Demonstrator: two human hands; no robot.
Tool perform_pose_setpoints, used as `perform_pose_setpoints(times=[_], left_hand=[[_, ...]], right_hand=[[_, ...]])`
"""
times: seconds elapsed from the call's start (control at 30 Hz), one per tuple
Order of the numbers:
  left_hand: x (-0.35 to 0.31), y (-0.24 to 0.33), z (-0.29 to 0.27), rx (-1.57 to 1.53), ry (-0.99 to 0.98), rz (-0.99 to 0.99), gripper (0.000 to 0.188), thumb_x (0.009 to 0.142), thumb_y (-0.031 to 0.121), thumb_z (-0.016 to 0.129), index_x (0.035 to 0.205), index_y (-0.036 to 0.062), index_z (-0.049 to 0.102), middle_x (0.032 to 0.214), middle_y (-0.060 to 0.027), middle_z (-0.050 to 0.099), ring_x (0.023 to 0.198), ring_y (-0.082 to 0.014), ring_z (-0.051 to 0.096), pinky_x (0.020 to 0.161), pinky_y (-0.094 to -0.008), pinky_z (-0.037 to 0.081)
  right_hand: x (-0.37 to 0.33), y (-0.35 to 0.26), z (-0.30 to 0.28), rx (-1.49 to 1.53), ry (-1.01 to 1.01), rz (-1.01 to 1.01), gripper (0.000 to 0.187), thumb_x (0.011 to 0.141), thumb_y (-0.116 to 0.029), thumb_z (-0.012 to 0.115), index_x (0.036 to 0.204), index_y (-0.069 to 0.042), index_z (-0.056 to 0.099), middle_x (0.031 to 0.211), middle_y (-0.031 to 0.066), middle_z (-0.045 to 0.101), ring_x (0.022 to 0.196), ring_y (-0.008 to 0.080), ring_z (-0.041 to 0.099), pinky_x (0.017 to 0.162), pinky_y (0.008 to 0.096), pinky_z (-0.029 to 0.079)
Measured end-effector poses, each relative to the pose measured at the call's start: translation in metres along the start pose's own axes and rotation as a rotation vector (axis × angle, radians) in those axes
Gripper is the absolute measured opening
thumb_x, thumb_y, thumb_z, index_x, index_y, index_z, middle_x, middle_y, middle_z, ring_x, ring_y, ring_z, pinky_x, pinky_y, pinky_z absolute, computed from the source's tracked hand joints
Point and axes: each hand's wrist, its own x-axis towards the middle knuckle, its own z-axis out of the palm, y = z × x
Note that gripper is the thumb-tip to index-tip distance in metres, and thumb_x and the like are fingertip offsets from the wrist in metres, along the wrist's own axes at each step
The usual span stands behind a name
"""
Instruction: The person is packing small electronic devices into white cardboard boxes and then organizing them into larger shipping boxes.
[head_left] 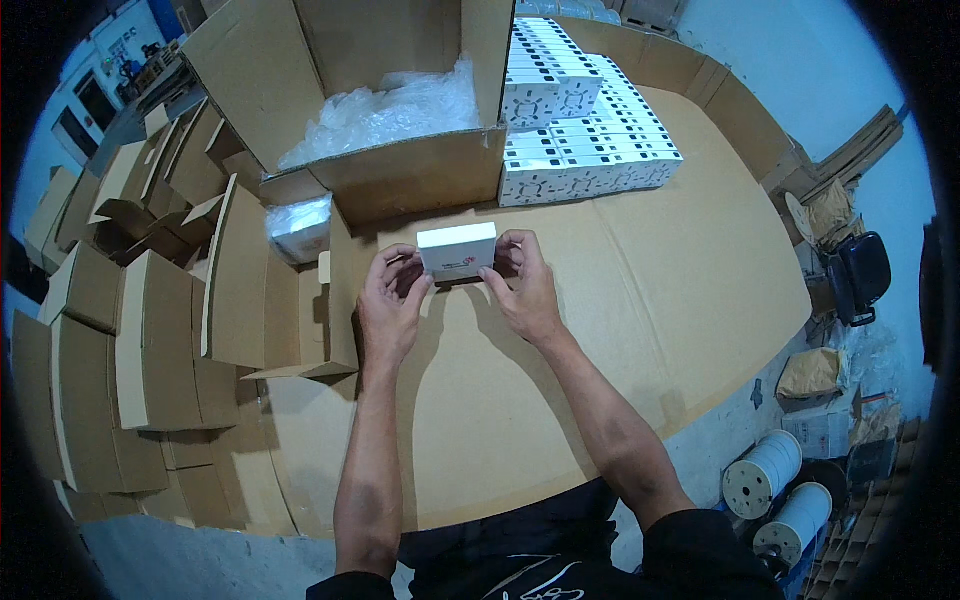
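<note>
Cardboard (680,300) beneath rectangular white box (456,251)

Illegible small print (464,264) on white box (457,241)

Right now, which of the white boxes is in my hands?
The lone box between your left hand and right hand. The other white boxes are stacked together, right of the big carton.

left hand (388,305) gripping; right hand (527,292) gripping; forearms (370,450) extended forward
</note>
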Motion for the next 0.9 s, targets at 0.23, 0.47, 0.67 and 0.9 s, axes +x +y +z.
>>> perform_pose_setpoints(times=[0.23,0.47,0.67,0.9], left_hand=[[-0.001,-0.007,-0.007,0.103,-0.045,0.019,0.039,0.091,-0.008,0.065,0.128,0.0002,0.055,0.119,-0.0157,0.067,0.115,-0.0208,0.065,0.100,-0.0323,0.054],[-0.004,-0.005,-0.005,0.294,-0.051,0.034,0.044,0.090,-0.007,0.066,0.131,-0.0001,0.050,0.120,-0.0125,0.062,0.115,-0.0203,0.062,0.102,-0.0332,0.050],[-0.009,0.007,-0.002,0.307,0.036,0.135,0.049,0.092,0.006,0.070,0.136,0.0012,0.048,0.124,-0.0139,0.058,0.111,-0.0213,0.062,0.102,-0.0348,0.049],[0.002,0.066,0.016,0.373,0.294,0.476,0.020,0.101,0.018,0.059,0.111,0.0017,0.064,0.102,-0.0084,0.065,0.094,-0.0176,0.061,0.086,-0.0331,0.050]], right_hand=[[-0.002,-0.006,-0.001,-0.202,-0.050,-0.102,0.048,0.092,0.004,0.065,0.133,-0.003,0.041,0.116,0.0260,0.069,0.113,0.0336,0.068,0.093,0.0423,0.056],[-0.003,-0.008,-0.003,-0.222,-0.077,-0.049,0.052,0.092,0.003,0.066,0.137,-0.004,0.041,0.117,0.0263,0.068,0.114,0.0374,0.067,0.098,0.0449,0.054],[-0.002,-0.009,-0.010,-0.243,-0.088,-0.086,0.062,0.085,0.004,0.062,0.142,-0.003,0.038,0.133,0.0254,0.059,0.128,0.0396,0.057,0.105,0.0485,0.048],[-0.007,0.011,-0.017,-0.643,0.085,-0.230,0.062,0.074,0.000,0.059,0.135,0.001,0.047,0.128,0.0234,0.056,0.127,0.0409,0.049,0.113,0.0513,0.034]])
